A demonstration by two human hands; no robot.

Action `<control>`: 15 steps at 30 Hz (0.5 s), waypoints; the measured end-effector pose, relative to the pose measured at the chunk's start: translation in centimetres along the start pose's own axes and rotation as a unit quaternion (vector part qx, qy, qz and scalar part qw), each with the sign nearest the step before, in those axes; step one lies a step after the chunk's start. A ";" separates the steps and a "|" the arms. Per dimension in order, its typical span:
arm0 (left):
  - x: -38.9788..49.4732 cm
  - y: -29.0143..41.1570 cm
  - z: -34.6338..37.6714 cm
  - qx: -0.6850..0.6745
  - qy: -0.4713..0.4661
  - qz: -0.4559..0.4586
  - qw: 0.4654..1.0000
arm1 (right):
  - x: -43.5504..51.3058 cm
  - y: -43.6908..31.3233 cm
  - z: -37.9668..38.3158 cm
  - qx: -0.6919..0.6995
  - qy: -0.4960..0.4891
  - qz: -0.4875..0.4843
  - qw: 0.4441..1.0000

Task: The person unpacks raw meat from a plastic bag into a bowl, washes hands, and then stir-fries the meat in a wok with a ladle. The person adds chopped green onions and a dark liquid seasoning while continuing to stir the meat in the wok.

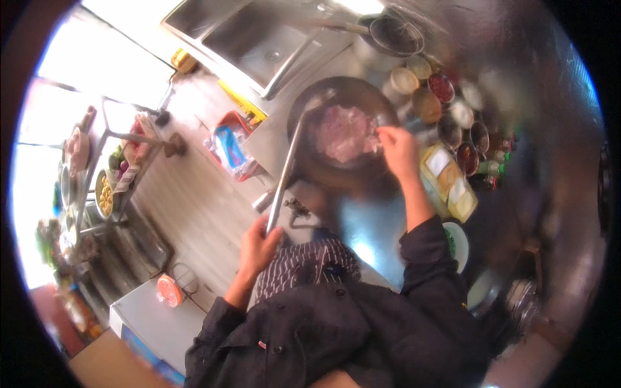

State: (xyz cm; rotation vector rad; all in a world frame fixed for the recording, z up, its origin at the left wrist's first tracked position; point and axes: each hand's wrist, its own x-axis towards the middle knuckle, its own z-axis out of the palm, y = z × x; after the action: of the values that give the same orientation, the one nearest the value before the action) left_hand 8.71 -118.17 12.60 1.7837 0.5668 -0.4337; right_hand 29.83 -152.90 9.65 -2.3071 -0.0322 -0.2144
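My left hand is closed around the metal handle of a long ladle or wok spatula. Its far end reaches into a large dark wok, near the rim farthest from me. A pale pink mass of meat, which looks raw, lies in the wok. My right hand is over the wok's right side, thumb and fingers drawn together at the edge of the meat. Blur hides whether those fingers pinch a piece of it.
Seasoning containers, small bottles and yellow-labelled packs crowd the right side. A sieve lies beyond the wok. Behind the counter's left end is a metal sink. Leftward stand a red bin and a rack of food.
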 end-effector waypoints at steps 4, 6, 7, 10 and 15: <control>1.0 -0.6 1.0 0.094 0.038 0.017 0.995 | -0.7 -1.3 -1.1 0.028 0.081 -0.055 0.995; 1.5 -0.9 1.4 0.127 0.050 0.043 0.990 | -1.5 -1.8 -0.1 0.024 0.107 -0.108 0.988; 1.6 -1.1 1.5 0.142 0.051 0.025 0.988 | -1.7 -1.9 0.8 0.001 0.029 -0.115 0.993; 1.5 -1.4 1.5 0.197 0.060 0.105 0.973 | -3.6 -1.4 1.9 -0.082 -0.056 -0.050 0.994; 0.9 -1.5 1.1 0.139 0.046 0.092 0.985 | -5.7 -2.2 2.7 -0.069 -0.096 -0.008 0.993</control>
State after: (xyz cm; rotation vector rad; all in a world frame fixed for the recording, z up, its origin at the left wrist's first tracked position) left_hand 8.56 -118.72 10.59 2.1125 0.4153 -0.3148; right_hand 24.40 -149.12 8.52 -2.4593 -0.1357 -0.0022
